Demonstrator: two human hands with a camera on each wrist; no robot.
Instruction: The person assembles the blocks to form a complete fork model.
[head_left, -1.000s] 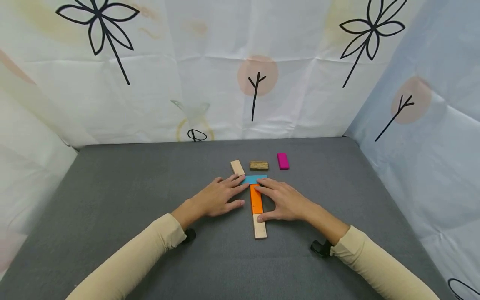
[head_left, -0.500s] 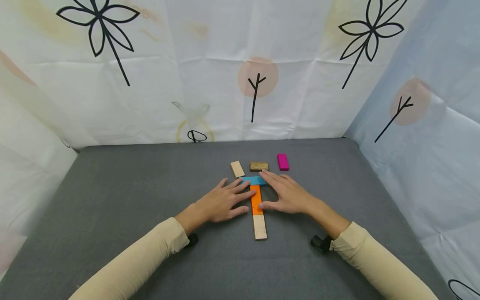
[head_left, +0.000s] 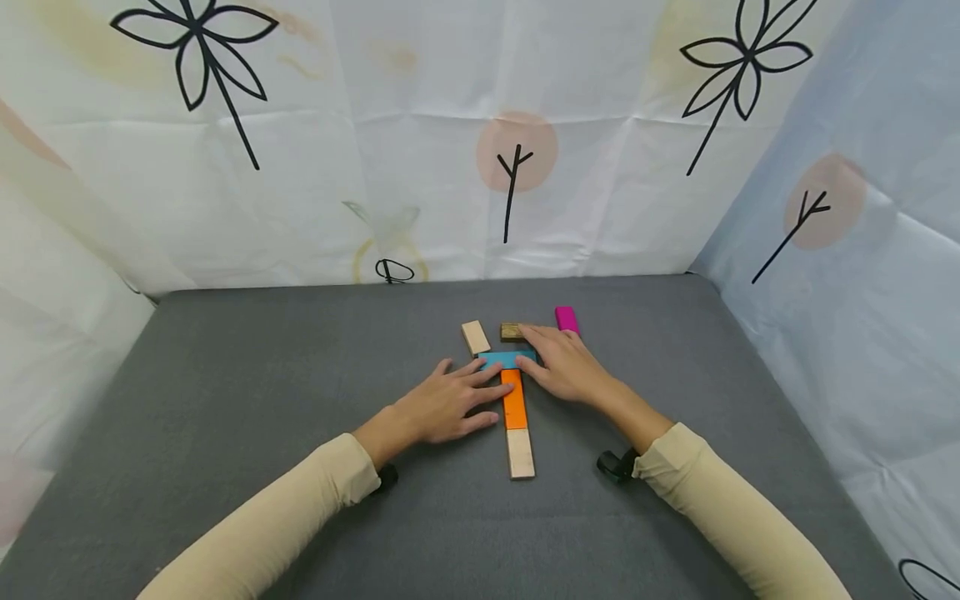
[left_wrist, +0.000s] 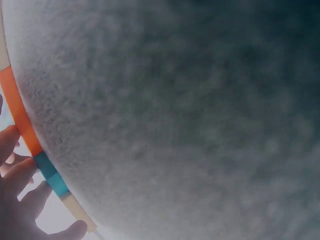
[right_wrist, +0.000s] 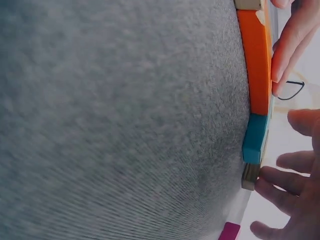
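Near the middle of the table, an orange block [head_left: 515,412] lies end to end with a pale wooden block [head_left: 521,454]. A blue block [head_left: 508,358] lies across the orange one's far end. My left hand [head_left: 442,408] spreads its straight fingers over the left part of the blue block and the orange block's edge. My right hand [head_left: 566,362] reaches past the blue block's right end. Its fingertips touch the dark brown wooden block [right_wrist: 251,176] in the right wrist view, with the thumb over the blue block. The brown block's right part is hidden under those fingers.
Another pale wooden block [head_left: 476,337] lies slanted at the blue block's far left corner. A magenta block [head_left: 566,317] sits beyond my right hand, partly covered by it. The grey tabletop [head_left: 300,350] ends at a white printed cloth [head_left: 435,167] behind.
My right hand has moved away from the orange and lower pale blocks, forward to the brown block. My left hand shifted slightly right onto the orange block's edge, then stayed.
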